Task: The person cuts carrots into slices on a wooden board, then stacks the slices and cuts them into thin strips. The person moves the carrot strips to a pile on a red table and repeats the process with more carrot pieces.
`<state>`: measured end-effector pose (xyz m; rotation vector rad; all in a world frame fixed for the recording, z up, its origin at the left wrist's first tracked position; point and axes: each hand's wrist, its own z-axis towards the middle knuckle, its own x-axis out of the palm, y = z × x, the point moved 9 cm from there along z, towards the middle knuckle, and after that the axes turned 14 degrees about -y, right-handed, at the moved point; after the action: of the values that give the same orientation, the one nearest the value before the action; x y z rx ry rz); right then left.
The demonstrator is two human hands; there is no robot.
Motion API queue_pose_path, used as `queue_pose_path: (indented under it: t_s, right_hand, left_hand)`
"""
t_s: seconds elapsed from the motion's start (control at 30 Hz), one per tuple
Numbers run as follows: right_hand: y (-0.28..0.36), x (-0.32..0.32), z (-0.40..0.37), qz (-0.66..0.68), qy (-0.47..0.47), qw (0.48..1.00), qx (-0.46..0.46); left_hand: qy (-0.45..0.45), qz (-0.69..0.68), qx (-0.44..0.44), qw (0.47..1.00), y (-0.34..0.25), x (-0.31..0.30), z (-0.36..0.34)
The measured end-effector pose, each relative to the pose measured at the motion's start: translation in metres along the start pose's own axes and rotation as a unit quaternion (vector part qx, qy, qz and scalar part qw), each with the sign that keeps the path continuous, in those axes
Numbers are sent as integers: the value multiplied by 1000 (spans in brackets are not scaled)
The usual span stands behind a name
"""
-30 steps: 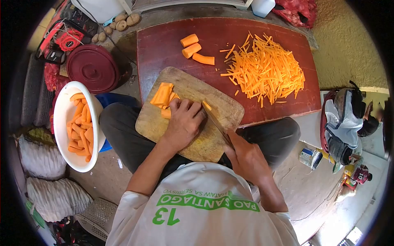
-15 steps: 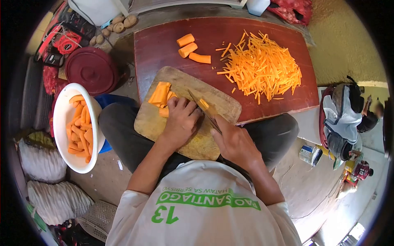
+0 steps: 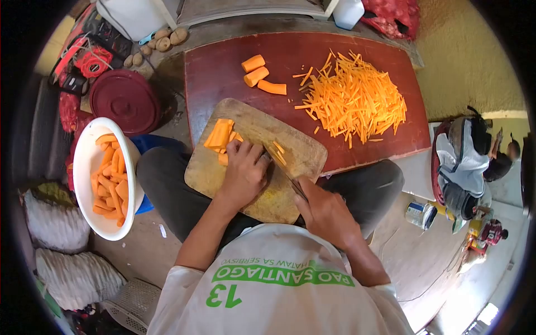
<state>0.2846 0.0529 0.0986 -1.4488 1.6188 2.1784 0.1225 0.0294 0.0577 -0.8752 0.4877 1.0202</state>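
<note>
A wooden cutting board (image 3: 301, 146) lies tilted across my lap, its far corner by the red tabletop. My right hand (image 3: 329, 212) is closed around the handle of a knife (image 3: 288, 174), whose blade points away over the board. Beside the blade, my left hand (image 3: 244, 172) presses curled fingers down on a piece of carrot, mostly hidden beneath them. Thin carrot strips (image 3: 280, 152) lie just right of the blade. Cut carrot slabs (image 3: 220, 134) rest on the board left of my left fingertips.
On the red table (image 3: 218, 67) sit a heap of carrot strips (image 3: 357, 100) and three carrot chunks (image 3: 255, 76). A white basin (image 3: 82, 184) of peeled carrots stands at left, near a maroon lidded bucket (image 3: 124, 100). Other people (image 3: 494, 231) are far right.
The knife and right hand have shifted slightly, and more cut strips now lie right of the blade. My left hand stays on the carrot. The whole view has tipped a little.
</note>
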Motion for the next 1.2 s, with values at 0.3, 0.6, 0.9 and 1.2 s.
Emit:
queue_pose_path:
  t_s: [0.3,0.6,0.9,1.2]
  right_hand:
    - [-8,12,13,8,5,999,40]
    - [-12,14,16,12,12,999,44]
    - [-4,14,15,24,-37,999,27]
    - [-9,13,8,25,-19,998,58]
  left_hand:
    - [-7,-8,-8,1000,1,1,-1]
    - [-24,4,-32,999,1,1,-2]
    - [-20,-11,-37,999,3,0,-3]
    - [-3,-15,-52,999,3,0,-1]
